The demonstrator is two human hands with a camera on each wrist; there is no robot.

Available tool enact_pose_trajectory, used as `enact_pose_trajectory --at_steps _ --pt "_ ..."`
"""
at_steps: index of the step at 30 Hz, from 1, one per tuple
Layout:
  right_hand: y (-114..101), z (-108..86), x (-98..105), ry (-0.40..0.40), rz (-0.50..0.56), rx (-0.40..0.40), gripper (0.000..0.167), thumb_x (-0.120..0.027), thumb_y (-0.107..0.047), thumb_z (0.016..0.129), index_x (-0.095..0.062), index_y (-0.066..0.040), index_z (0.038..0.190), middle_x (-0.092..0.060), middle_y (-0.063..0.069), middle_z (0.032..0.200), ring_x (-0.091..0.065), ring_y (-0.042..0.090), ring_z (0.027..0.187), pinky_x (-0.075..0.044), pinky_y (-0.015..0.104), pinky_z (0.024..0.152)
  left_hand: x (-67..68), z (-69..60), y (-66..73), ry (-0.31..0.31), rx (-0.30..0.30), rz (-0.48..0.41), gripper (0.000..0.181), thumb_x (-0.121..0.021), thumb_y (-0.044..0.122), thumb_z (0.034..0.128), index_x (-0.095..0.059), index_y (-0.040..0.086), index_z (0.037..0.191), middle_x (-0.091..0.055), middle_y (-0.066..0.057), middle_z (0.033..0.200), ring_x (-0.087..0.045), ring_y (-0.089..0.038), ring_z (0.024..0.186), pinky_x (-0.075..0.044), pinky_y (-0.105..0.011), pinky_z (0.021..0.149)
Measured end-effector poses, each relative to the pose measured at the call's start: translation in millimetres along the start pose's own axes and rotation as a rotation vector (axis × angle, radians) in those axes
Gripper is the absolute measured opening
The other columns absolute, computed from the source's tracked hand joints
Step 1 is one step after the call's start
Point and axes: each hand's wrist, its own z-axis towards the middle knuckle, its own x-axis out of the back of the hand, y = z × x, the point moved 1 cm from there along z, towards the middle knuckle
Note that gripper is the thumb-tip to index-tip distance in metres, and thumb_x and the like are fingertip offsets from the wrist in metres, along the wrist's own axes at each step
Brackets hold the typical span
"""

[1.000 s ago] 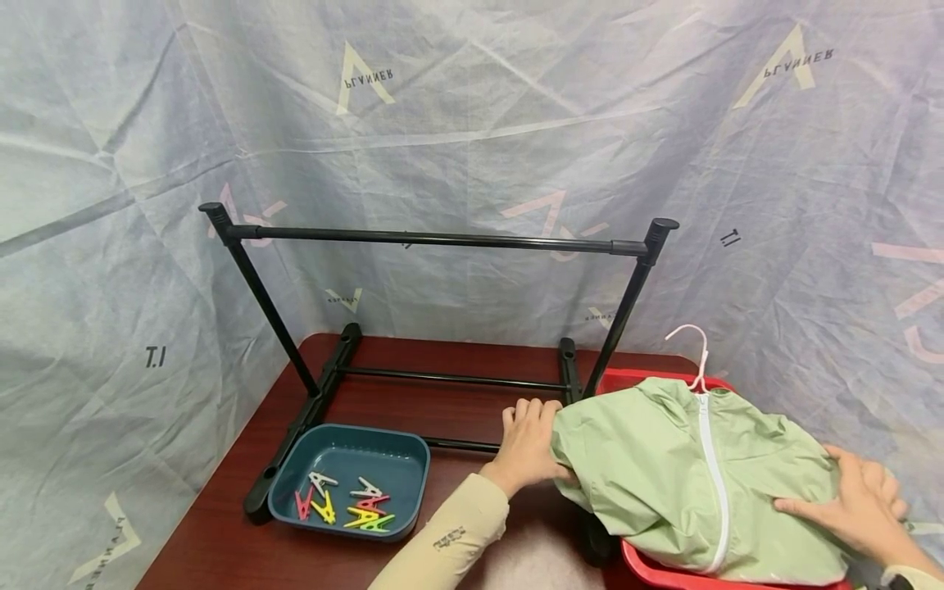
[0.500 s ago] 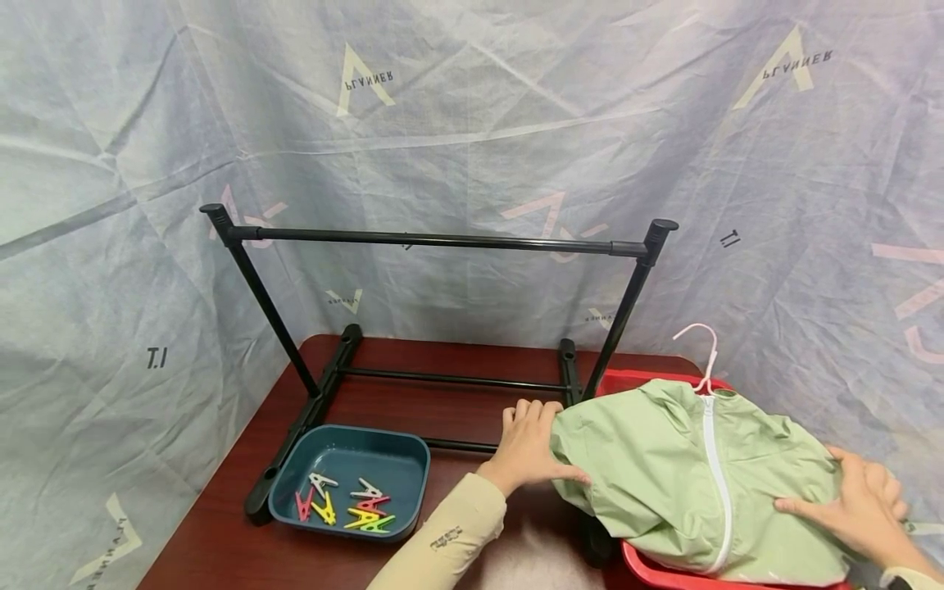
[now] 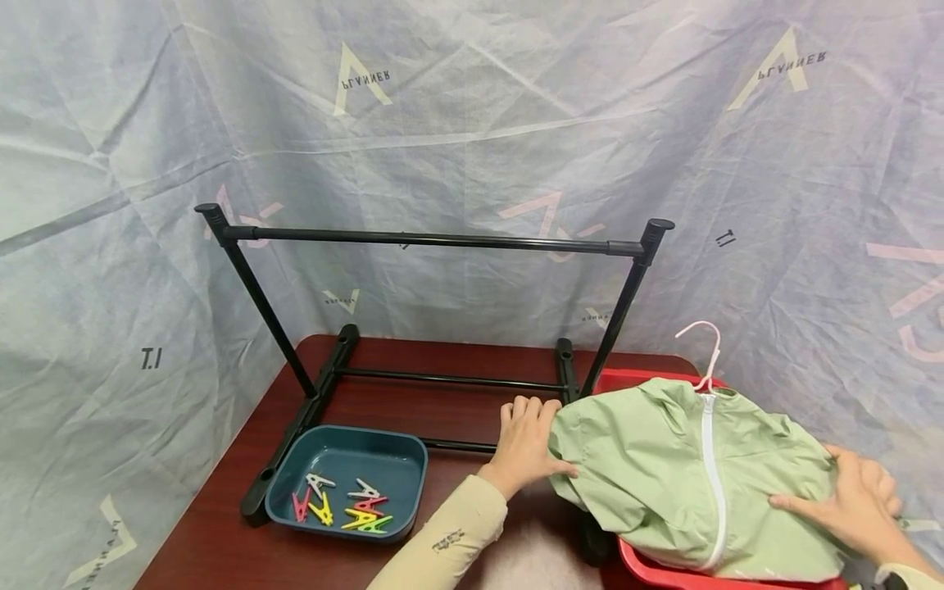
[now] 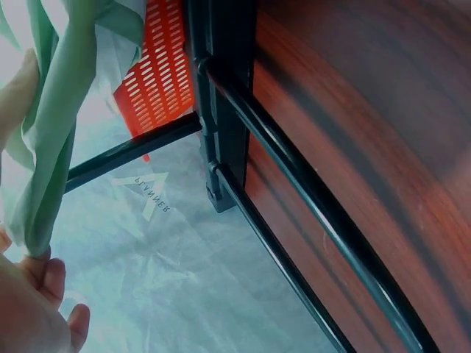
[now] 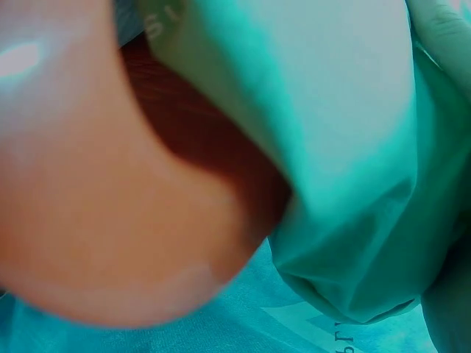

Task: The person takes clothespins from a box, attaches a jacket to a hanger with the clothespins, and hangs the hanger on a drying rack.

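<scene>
Light green jacket (image 3: 642, 459) lying across a red basket (image 3: 652, 577) at the right end of the table (image 3: 450, 352); the cloth is covering most of the basket, its rim showing on the far and near sides. Whether the jacket's full weight is resting there, cannot tell. White zip (image 3: 713, 483) running down the front; pale pink hanger (image 3: 711, 352) rising from the collar, its hook curving toward the table's left edge.

Left hand (image 3: 522, 447) gripping the sleeve nearer the rack, cloth folded between thumb and fingers with little gap left. Wrist view is showing the same: thumb on one face of the fabric, fingers on the other.

Right hand (image 3: 851, 496) holding the opposite side of the jacket, thumb lying on the front, fingers bending round behind; their tips are hidden. Its own wrist view is mostly blurred, cloth passing between the digits.

Black rack (image 3: 435, 239) standing across the table, crossbar running roughly parallel to the far edge, bare along its length. Its right foot is standing just beside the basket, its left foot lying along the table's left edge.

Dark blue tray (image 3: 369, 463) sitting close by that left foot, holding seven clips (image 3: 322, 510) in white, pink, yellow and green. Creased printed sheet (image 3: 472, 147) hanging behind the far edge.
</scene>
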Motion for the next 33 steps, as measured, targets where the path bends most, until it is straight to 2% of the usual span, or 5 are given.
enact_pose_trajectory --at_steps 3,10,13,22,33 --pt "-0.5 0.0 0.1 0.008 0.000 -0.003 0.106 -0.089 -0.031 0.072 -0.021 0.016 0.140 -0.029 0.042 0.123 -0.034 0.057 0.103 -0.029 0.050 0.077 -1.6 0.2 0.3 0.013 -0.008 0.024 0.100 -0.084 0.072 0.0520 -0.051 0.019 0.129 -0.050 0.001 0.101 -0.040 -0.018 0.095 -0.031 -0.037 0.084" --pt "-2.6 1.1 1.1 0.036 -0.012 -0.003 0.106 -0.089 -0.034 0.070 -0.024 0.017 0.136 -0.026 0.045 0.122 -0.021 0.060 0.111 -0.018 0.067 0.083 -4.9 1.0 -0.2 0.071 -0.033 0.085 0.095 -0.085 0.071 0.0531 -0.052 0.019 0.127 -0.050 0.001 0.100 -0.041 -0.019 0.093 -0.032 -0.037 0.083" --pt "-3.7 1.4 1.9 0.041 -0.016 -0.003 0.106 -0.089 -0.034 0.070 -0.024 0.018 0.135 -0.024 0.046 0.121 -0.018 0.061 0.113 -0.016 0.070 0.084 -6.1 0.9 -0.3 0.104 -0.046 0.115 0.093 -0.086 0.070 0.0539 -0.053 0.019 0.125 -0.051 0.001 0.099 -0.041 -0.019 0.092 -0.033 -0.037 0.083" --pt "-8.1 3.0 3.9 0.069 -0.067 -0.018 0.104 -0.091 -0.040 0.067 -0.030 0.018 0.128 -0.027 0.045 0.113 -0.020 0.062 0.102 -0.015 0.070 0.079 -6.6 0.2 -0.6 0.149 -0.043 0.120 0.088 -0.087 0.067 0.0555 -0.054 0.020 0.122 -0.050 0.001 0.098 -0.042 -0.019 0.091 -0.034 -0.038 0.084" --pt "-14.1 3.5 4.3 0.047 -0.050 -0.028 0.103 -0.089 -0.040 0.070 -0.027 0.018 0.128 -0.025 0.043 0.114 -0.017 0.060 0.104 -0.014 0.070 0.080 -11.4 -1.2 -3.8 0.227 -0.048 0.141 0.086 -0.088 0.067 0.0532 -0.055 0.021 0.118 -0.047 0.002 0.092 -0.041 -0.019 0.087 -0.034 -0.037 0.082"
